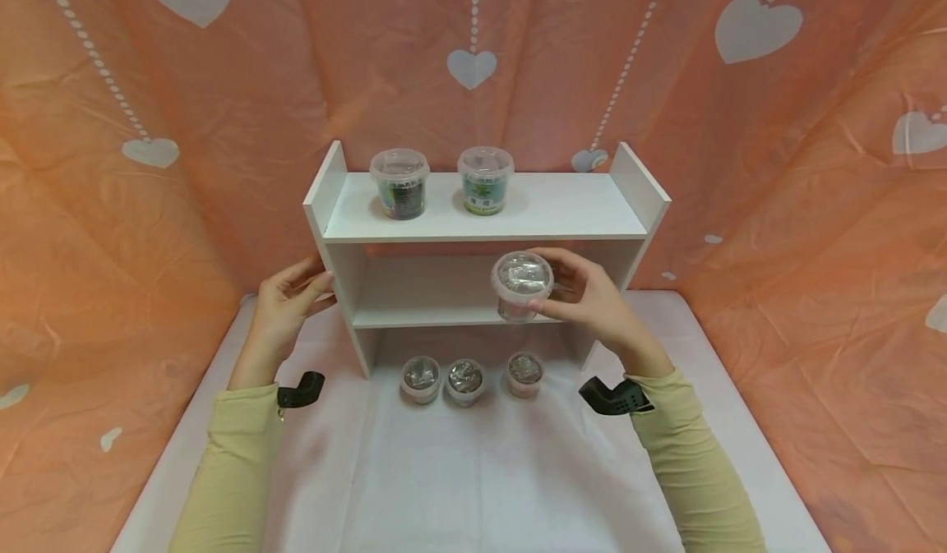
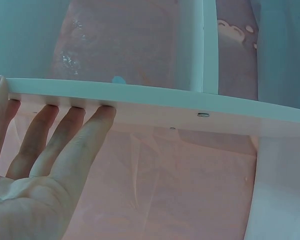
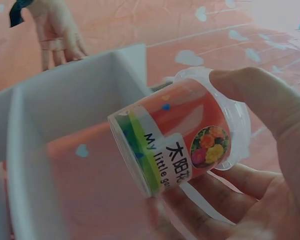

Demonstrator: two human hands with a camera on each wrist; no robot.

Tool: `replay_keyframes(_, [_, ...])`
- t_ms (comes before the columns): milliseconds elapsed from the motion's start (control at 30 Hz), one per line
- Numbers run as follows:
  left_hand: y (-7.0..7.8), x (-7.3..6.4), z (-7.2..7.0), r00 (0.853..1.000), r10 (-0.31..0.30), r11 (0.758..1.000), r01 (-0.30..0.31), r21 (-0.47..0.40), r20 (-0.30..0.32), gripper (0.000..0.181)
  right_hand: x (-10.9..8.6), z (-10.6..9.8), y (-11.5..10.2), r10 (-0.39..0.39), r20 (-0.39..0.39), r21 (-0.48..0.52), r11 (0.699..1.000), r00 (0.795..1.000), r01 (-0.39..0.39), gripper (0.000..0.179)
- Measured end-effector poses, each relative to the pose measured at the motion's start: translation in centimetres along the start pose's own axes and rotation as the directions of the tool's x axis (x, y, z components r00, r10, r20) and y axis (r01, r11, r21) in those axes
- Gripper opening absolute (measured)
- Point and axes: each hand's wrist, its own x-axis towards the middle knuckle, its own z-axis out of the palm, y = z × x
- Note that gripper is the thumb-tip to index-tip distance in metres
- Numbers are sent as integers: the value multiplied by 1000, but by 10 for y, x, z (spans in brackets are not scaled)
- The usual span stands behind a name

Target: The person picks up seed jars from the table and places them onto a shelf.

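Observation:
In the head view, my right hand [image 1: 584, 290] grips a lidded clear plastic cup [image 1: 522, 283] in front of the middle shelf, thumb and fingers about its lid end. The right wrist view shows the cup tilted, with a printed "My little garden" label [image 3: 172, 160] and a flower picture. At the left of the white shelf unit [image 1: 484, 235], my left hand [image 1: 284, 302] touches the side panel. In the left wrist view its fingertips [image 2: 107, 111] press the panel's outer face, the thumb at the panel's edge.
Two larger lidded cups, one with dark contents [image 1: 403, 195] and one with a green label [image 1: 484, 191], stand on the top shelf. Three smaller lidded cups, left [image 1: 421, 379], middle [image 1: 465, 381] and right [image 1: 524, 374], stand on the white tabletop [image 1: 444, 471] at the unit's foot. An orange curtain [image 1: 244, 85] surrounds the table.

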Motion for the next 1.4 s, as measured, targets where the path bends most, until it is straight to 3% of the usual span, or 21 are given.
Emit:
replay_keyframes(467, [-1, 0, -1, 1000, 1, 1000, -1, 6, 6, 48, 13, -24, -44, -59, -70, 4, 998, 996, 60, 58])
replay_keyframes(600, [-2, 1, -1, 1000, 1, 1000, -1, 9, 4, 48, 21, -33, -50, -45, -93, -12, 999, 995, 44, 56])
replay_keyframes(967, [-3, 2, -1, 1000, 16, 1000, -16, -12, 17, 46, 39, -53, -50, 76, -181, -26, 996, 981, -82, 55])
replay_keyframes(1400, [-4, 2, -2, 1000, 18, 1000, -18, -18, 16, 45, 59, -62, -45, 124, -217, 30, 992, 968, -121, 56])
